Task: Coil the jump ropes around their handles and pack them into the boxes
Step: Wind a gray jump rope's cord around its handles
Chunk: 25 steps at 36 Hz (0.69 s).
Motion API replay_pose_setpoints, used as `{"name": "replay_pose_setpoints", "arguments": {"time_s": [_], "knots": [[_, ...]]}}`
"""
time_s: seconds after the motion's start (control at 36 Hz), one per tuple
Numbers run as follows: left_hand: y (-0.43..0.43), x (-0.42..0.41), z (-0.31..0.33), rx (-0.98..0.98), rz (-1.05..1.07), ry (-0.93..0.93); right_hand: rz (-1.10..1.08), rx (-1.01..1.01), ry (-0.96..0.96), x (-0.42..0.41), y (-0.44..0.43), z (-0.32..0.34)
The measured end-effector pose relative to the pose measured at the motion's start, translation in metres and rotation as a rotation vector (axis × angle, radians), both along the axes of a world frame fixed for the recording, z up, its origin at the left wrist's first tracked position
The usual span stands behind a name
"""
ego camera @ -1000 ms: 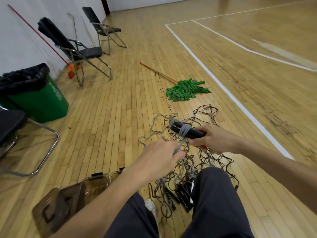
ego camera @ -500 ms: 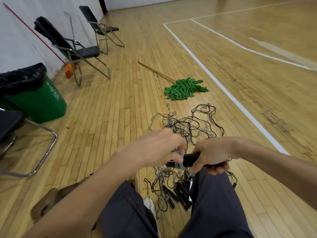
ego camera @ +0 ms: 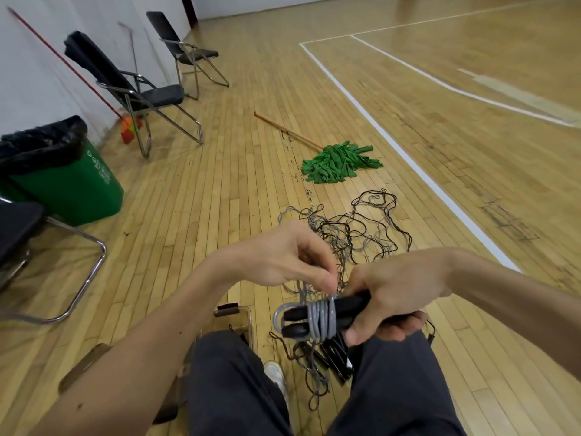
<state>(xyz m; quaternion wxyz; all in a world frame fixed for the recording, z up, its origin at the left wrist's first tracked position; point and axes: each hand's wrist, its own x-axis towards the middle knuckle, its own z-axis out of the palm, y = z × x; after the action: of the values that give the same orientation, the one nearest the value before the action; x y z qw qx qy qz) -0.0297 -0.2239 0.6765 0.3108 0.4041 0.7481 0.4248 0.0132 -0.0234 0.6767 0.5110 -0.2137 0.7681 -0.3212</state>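
The floor [ego camera: 220, 199] is pale wooden planking, and a white court line [ego camera: 408, 158] runs just right of a green mop [ego camera: 339, 163]. The mop lies flat on the boards, its wooden stick pointing away to the left. Just nearer the person than the mop, a tangle of black and grey jump ropes [ego camera: 355, 228] sprawls. Nearer still lie several loose black handles [ego camera: 333, 357]. Well nearer than the mop and a little to its left stands a brown see-through box [ego camera: 250, 322]. Far left of the mop stands a green bin [ego camera: 78, 187] with a black liner. Two folding chairs [ego camera: 147, 96] stand left of the mop and farther away.
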Motion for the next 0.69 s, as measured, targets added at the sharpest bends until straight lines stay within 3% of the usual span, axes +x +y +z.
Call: {"name": "replay_pose_setpoints", "arguments": {"time_s": [0.17,0.42,0.53,0.69], "knots": [[-0.007,0.0,-0.013,0.236,0.138,-0.151,-0.076,-0.194,0.023,-0.002,0.004,0.007],[-0.004,0.001,-0.039,0.342,0.276,-0.34,-0.174,-0.336,0.202,-0.011,0.004,0.02],[-0.004,0.009,-0.045,0.144,0.365,-0.201,-0.239,-0.41,0.258,-0.011,0.005,0.024],[0.002,0.01,-0.054,0.283,0.474,-0.223,-0.403,-0.339,0.384,-0.018,0.011,0.025]]}}
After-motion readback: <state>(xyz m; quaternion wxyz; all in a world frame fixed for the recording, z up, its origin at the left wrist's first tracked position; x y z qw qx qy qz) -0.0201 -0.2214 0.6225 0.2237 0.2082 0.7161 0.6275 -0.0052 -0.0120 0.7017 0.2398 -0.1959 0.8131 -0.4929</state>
